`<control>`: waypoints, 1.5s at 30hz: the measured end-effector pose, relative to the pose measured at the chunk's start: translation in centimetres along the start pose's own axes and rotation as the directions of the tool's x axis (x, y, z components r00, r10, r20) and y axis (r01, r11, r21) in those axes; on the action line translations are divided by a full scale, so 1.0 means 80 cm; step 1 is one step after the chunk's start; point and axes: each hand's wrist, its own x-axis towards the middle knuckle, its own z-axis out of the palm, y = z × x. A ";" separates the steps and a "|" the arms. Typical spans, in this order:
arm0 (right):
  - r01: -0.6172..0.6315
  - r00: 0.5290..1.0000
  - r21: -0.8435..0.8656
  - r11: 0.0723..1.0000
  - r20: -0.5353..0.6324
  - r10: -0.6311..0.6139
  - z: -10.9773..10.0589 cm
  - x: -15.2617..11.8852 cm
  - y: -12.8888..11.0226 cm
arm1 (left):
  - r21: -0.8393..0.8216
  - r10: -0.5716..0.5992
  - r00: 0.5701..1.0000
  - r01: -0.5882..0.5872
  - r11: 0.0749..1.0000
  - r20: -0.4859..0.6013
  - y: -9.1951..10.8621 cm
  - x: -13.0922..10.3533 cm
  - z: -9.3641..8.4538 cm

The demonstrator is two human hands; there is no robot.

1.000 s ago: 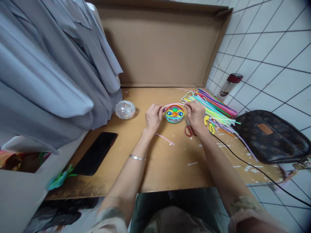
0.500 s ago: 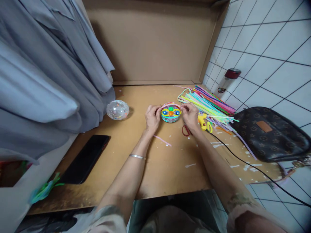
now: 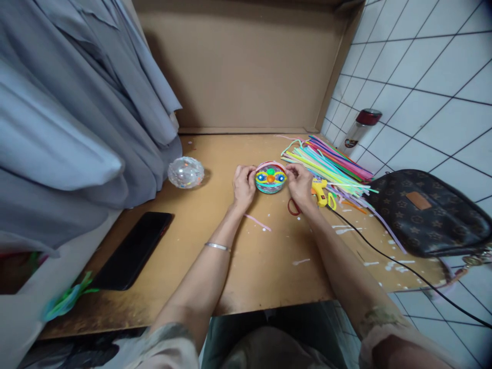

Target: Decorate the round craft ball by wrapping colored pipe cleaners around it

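Observation:
A clear ball [image 3: 270, 187] sits on the table, its front covered with a face-like pattern of coloured pieces: yellow loops, blue round spots, an orange dot and a green one, with turquoise below. Over its upper edge curves a pink pipe cleaner [image 3: 270, 164]. At the ball's left side my left hand [image 3: 243, 187] is closed, thumb and fingertips pinching the strip's left end against the ball. Opposite it, my right hand [image 3: 300, 183] pinches the right end. The fingertips partly hide both ends. Red-handled scissors [image 3: 294, 207] lie partly under my right hand.
A second clear ball [image 3: 186, 172] and a black phone [image 3: 132, 251] lie to the left. Rightward are a yellow glue gun [image 3: 320, 192] with a black cord, a bundle of pipe cleaners [image 3: 326, 161], a dark bag [image 3: 430, 212] and a bottle [image 3: 355, 132]. A grey curtain [image 3: 77, 102] hangs at left.
The pink pipe cleaner now arches more closely around the ball's top. My left hand has shifted slightly right, closer against the ball; my right hand has barely moved.

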 end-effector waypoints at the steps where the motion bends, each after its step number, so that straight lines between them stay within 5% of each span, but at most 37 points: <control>1: -0.003 1.000 0.003 1.000 -0.003 0.003 0.000 0.000 0.001 | -0.017 -0.025 1.000 0.025 1.000 -0.010 0.000 0.000 0.001; 6: -0.012 1.000 0.037 0.999 -0.013 0.012 0.001 -0.003 0.003 | -0.188 -0.225 0.973 0.213 0.959 -0.044 0.000 -0.004 0.006; 16: -0.114 0.993 0.107 0.988 -0.020 0.117 0.007 -0.004 0.006 | -0.477 -0.501 0.862 0.473 0.741 0.076 0.005 -0.007 0.014; 30: 0.003 1.000 0.019 1.000 0.006 -0.003 -0.002 -0.015 -0.005 | -0.521 -0.566 0.820 0.521 0.676 0.085 0.020 -0.016 0.003; 36: -0.070 0.997 0.049 0.996 0.025 0.069 -0.002 -0.013 -0.006 | -0.596 -0.611 0.782 0.549 0.586 0.120 0.017 -0.018 0.005; 45: -0.355 0.935 0.312 0.882 0.134 0.329 -0.005 -0.004 0.013 | -0.761 -0.601 0.762 0.533 0.369 0.242 0.002 -0.018 0.010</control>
